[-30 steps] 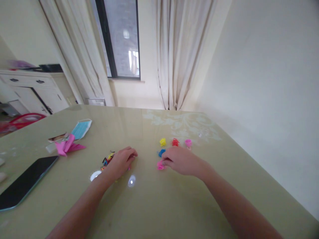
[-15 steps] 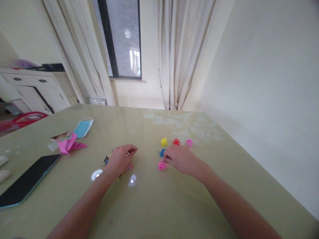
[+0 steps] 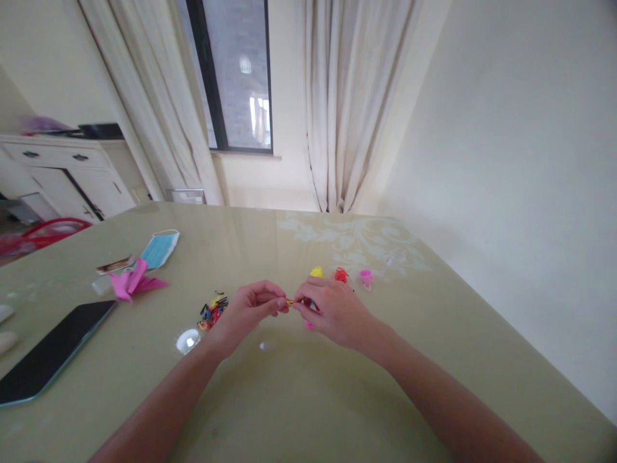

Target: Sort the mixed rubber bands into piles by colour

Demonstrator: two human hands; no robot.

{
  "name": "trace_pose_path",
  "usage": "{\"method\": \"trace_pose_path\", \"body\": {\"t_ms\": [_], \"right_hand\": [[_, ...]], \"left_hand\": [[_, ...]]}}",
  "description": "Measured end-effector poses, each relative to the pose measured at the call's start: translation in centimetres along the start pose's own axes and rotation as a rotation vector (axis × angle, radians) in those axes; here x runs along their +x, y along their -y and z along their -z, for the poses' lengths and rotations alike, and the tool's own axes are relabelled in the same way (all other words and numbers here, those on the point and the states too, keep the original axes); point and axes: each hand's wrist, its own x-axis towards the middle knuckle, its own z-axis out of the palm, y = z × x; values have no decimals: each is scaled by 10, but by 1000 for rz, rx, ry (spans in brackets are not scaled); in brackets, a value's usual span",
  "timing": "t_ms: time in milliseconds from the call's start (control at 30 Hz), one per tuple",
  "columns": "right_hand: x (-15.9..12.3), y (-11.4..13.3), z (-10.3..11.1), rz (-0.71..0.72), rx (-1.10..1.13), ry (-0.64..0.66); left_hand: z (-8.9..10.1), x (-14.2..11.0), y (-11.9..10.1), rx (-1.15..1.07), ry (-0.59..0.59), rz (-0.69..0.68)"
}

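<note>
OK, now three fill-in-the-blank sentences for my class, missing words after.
The pink folded paper lies between the flat black device and the blue face ____.
Between the small yellow clump and pink cup-shaped piece sits a clump coloured ____.
Of the left hand and right hand, both at one thin yellowish strand, the ____ is nearer the multicoloured pile.
Missing words: mask; red; left.

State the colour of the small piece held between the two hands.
The piece looks yellowish, though tiny, in the head view.
</note>
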Motion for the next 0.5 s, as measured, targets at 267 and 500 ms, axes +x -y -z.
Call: {"method": "trace_pose_path", "body": {"t_ms": [267,500], "right_hand": [[-1,-1,-6,-8,50,-64],[0,-5,0,48,77,-136]], "left_hand": [[0,0,1,-7,-1,-25],[2,1,1,18,29,-23]]}}
